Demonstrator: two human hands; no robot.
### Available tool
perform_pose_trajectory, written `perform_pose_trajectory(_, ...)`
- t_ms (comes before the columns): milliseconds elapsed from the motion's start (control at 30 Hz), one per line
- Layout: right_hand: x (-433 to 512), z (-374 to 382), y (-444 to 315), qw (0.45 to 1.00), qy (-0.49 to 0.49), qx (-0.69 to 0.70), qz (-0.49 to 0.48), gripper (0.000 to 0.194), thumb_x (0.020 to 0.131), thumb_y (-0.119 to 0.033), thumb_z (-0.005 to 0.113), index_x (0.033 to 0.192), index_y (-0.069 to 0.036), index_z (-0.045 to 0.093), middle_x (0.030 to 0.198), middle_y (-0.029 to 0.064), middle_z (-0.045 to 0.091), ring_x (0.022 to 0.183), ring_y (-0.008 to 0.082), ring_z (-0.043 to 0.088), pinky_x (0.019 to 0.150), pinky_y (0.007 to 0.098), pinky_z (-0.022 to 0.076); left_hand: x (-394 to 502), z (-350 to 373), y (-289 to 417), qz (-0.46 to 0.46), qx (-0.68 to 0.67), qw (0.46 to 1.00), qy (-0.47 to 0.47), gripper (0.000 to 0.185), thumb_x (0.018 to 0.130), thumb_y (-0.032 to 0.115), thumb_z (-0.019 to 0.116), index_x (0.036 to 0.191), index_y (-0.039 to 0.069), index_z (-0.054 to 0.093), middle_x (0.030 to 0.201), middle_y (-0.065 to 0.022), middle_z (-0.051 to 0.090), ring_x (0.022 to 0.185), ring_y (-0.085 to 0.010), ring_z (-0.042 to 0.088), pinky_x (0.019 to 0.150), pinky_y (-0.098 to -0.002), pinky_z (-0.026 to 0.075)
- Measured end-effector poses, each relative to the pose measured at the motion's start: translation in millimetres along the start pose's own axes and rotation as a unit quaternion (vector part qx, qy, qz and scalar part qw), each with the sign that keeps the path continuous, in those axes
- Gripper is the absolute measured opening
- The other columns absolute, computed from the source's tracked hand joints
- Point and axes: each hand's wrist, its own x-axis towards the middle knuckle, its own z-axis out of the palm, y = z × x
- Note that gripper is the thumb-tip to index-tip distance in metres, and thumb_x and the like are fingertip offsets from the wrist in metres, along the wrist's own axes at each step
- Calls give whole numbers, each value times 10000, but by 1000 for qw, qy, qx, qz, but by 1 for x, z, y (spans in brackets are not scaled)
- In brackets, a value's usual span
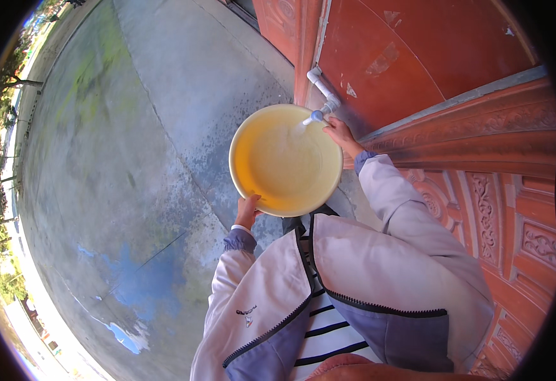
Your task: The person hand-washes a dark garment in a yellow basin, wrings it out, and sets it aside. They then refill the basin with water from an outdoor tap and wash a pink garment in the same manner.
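Note:
A round yellow plastic basin (271, 178) is in front of me, under a tap (316, 115) with a blue top and white spout. Water runs from the spout into the basin and looks frothy where it lands. My left hand (247, 212) grips the near left rim, its thumb over the inside edge. At the far right rim, my right hand (341, 134) has its fingers curled over the edge, close beside the tap. Whether those fingers also touch the tap cannot be seen.
White plastic pipe (323, 89) with elbows leads from the wall to the tap. A red panel (416, 52) and carved reddish trim (485, 214) stand to the right. Grey concrete floor (116, 157) spreads left, with damp patches and a puddle (124, 335). My dark shoe (292, 225) shows below the basin.

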Motion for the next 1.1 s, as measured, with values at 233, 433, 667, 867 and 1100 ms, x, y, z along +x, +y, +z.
perform_pose_trajectory(233,15,11,-7,993,28,106,51,396,786,-256,666,1121,-46,686,997,96,705,942,206,648,819,328,488,8,-5,-6,-4,11,1000,-14,461,864,148,583,1254,-89,519,1122,-220,645,939,-331,694,740,-433,615)
perform_pose_trajectory(433,0,4,-26,984,15,90,152,387,794,-271,661,1115,-59,702,1021,80,705,985,202,639,855,350,476,12,-6,-5,-8,30,999,-20,457,877,175,591,1259,-68,533,1122,-199,658,933,-320,699,744,-415,612)
perform_pose_trajectory(667,2,5,-26,982,29,65,177,372,770,-322,682,1029,-59,727,972,142,710,920,261,666,783,398,493,19,-11,-4,-23,48,999,3,434,886,179,593,1245,-61,550,1070,-187,684,861,-309,717,695,-396,617)
perform_pose_trajectory(867,7,1,-12,985,18,31,166,369,757,-308,678,1009,-44,728,990,172,711,955,288,671,799,414,493,22,-10,1,-18,52,998,-12,428,884,177,592,1238,-60,552,1056,-192,685,828,-299,718,652,-379,616)
perform_pose_trajectory(1100,4,-1,-11,986,19,32,160,366,773,-322,671,1007,-48,732,945,125,714,892,236,666,774,372,494,24,-9,1,-10,58,998,-16,427,877,175,590,1240,-47,555,1041,-183,686,811,-292,716,642,-376,609)
